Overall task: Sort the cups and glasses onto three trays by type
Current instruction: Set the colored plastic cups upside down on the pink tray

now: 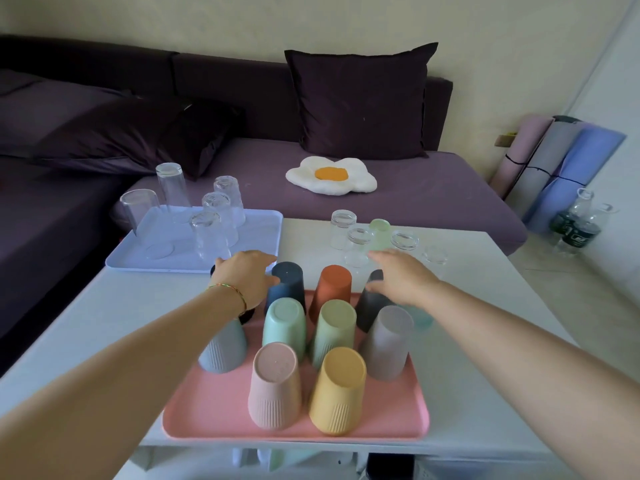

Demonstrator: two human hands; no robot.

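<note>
A pink tray (214,407) at the table's near edge carries several upside-down plastic cups in different colours. My left hand (242,277) reaches over a mostly hidden black cup (247,316), its thumb and fingertips closing on the left side of the navy cup (289,285). My right hand (403,278) holds the top of the dark grey cup (372,308) between fingers and thumb. A light blue tray (256,233) at the back left holds several upturned clear glasses (211,237). Small clear glass cups (343,226) and a pale green cup (380,232) stand at the back right.
The white table (485,341) stands against a purple sofa (433,199) with dark cushions and an egg-shaped pillow (330,176). Rolled mats (554,168) and bottles (575,230) sit on the floor at right. A pale teal cup (423,319) peeks out under my right wrist.
</note>
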